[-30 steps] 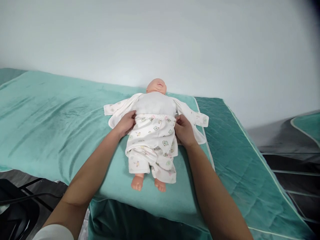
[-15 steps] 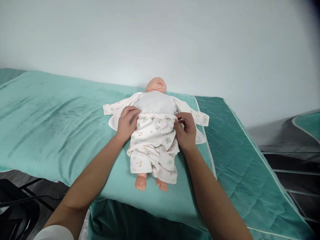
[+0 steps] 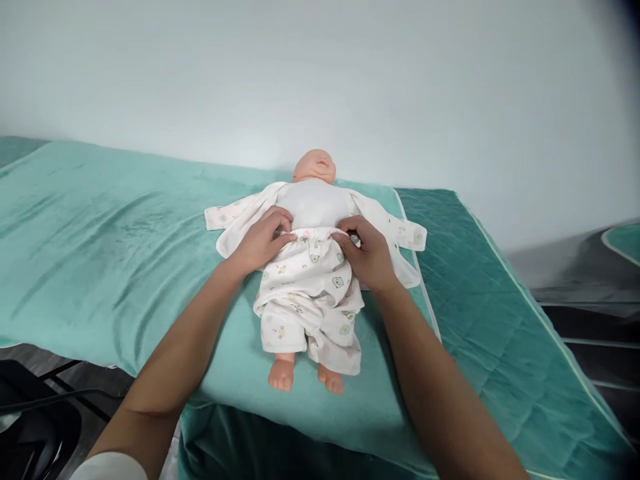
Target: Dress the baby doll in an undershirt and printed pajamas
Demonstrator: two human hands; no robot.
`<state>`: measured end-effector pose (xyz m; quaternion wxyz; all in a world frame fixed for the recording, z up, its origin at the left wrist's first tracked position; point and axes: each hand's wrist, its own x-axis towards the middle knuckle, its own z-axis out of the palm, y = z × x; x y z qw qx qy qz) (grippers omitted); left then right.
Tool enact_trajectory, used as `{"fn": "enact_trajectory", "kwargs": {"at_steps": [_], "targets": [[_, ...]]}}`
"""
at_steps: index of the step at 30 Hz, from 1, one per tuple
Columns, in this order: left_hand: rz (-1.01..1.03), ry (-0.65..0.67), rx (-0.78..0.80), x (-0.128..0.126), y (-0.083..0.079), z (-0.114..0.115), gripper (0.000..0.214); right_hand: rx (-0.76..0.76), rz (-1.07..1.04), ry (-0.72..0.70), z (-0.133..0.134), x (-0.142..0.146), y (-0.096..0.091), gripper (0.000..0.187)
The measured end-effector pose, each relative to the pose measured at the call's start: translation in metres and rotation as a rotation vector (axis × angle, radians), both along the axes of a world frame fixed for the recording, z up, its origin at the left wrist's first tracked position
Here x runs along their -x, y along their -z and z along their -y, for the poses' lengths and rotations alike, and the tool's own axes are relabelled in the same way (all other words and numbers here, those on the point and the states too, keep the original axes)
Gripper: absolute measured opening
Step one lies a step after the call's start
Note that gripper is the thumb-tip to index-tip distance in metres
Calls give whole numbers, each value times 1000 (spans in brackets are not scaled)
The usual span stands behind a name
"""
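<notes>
A baby doll (image 3: 315, 167) lies on its back, head toward the wall, bare feet toward me. It wears white printed pants (image 3: 310, 287), pulled up to the belly, and a white long-sleeved jacket (image 3: 383, 223) spread wide beneath it with the front undone. The chest is covered in plain white. My left hand (image 3: 267, 237) pinches the waistband near its left end, thumb in front. Across from it, my right hand (image 3: 367, 250) grips the waistband's right part between thumb and fingers. Some fingertips are hidden behind the fabric.
A light green cover (image 3: 100, 247) lies on the bed under the doll. Darker quilted fabric (image 3: 480, 300) shows to the right, beside a metal rack (image 3: 595, 343). A plain wall (image 3: 320, 80) rises behind. At the lower left stands a black chair (image 3: 37, 420).
Both hands have moved inward along the waistband, closer together, and the waistband is now gathered between them. The view has shifted slightly.
</notes>
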<state>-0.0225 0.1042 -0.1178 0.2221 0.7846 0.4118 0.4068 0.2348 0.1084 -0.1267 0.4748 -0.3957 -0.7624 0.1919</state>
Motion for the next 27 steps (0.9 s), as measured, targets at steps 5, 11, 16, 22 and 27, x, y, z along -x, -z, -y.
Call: {"fn": "enact_trajectory", "kwargs": {"at_steps": [5, 11, 16, 22, 27], "targets": [[-3, -122, 73, -10, -9, -31, 14, 166, -6, 189, -34, 6, 0, 24], [229, -279, 151, -13, 1, -55, 14, 621, -425, -6, -66, 5, 6, 37], [300, -373, 85, -9, 10, -48, 13, 641, -451, -19, -61, -10, 7, 31], [253, -422, 151, -3, 15, -50, 10, 474, -112, 257, -47, -10, -5, 15], [91, -295, 284, 5, 18, -40, 6, 322, 154, 384, -36, -8, -2, 9]]}}
